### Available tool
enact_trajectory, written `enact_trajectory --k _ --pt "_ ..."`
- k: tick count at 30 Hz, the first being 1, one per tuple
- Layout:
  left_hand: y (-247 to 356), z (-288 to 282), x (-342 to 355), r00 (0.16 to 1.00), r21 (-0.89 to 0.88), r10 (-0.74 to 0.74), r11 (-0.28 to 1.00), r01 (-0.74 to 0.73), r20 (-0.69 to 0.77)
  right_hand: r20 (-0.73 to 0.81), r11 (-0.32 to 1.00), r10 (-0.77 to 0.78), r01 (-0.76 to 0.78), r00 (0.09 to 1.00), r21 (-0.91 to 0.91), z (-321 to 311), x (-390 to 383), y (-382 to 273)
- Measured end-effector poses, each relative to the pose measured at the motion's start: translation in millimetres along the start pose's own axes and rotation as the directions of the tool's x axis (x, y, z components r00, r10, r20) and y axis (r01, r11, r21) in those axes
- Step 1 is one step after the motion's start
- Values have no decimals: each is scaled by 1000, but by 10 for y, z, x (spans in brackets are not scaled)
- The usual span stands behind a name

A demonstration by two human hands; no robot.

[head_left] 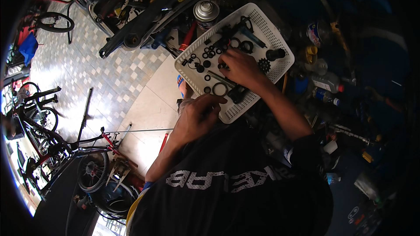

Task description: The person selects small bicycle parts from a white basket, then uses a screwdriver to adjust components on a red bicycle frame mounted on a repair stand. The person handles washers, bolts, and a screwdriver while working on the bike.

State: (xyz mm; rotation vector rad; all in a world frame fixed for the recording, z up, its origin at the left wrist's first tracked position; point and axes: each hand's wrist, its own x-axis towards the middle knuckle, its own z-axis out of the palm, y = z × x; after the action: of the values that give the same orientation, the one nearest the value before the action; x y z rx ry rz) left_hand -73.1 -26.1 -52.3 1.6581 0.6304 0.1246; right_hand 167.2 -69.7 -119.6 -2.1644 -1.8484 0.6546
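Note:
A white perforated plastic basket [267, 25] in front of me holds loose bicycle parts. My right hand [240, 67] reaches into its middle with fingers bent down and together, the tips around a small dark part I cannot make out. Beside those fingers lie a metal rod [218, 78], several small black rings [205, 55] and a toothed sprocket [264, 64]. A larger ring [220, 89] rests near the basket's left-near side. Just over that edge my left hand [197, 116] is closed, fingers curled; what it holds, if anything, is hidden. A dark cylindrical part [275, 54] stands at the right.
A spray can [206, 11] stands behind the basket, next to piled bicycle frame parts [135, 30]. Bottles [326, 82] and clutter crowd the right. At left, bicycles [41, 126] and a wheel [93, 172] occupy the tiled floor [100, 61].

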Motion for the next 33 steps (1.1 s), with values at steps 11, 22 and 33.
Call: enact_trajectory --k 11,22,33 --pt "7 35 85 998 -68 52 996 -51 20 -102 960 249 -232 963 154 -252 111 146" --pt "20 18 94 999 -47 34 998 -34 -1 -17 673 332 -224 943 705 -280 65 328" --pt "59 59 145 998 -45 58 997 -58 18 9 282 341 -111 940 953 -497 -278 349"
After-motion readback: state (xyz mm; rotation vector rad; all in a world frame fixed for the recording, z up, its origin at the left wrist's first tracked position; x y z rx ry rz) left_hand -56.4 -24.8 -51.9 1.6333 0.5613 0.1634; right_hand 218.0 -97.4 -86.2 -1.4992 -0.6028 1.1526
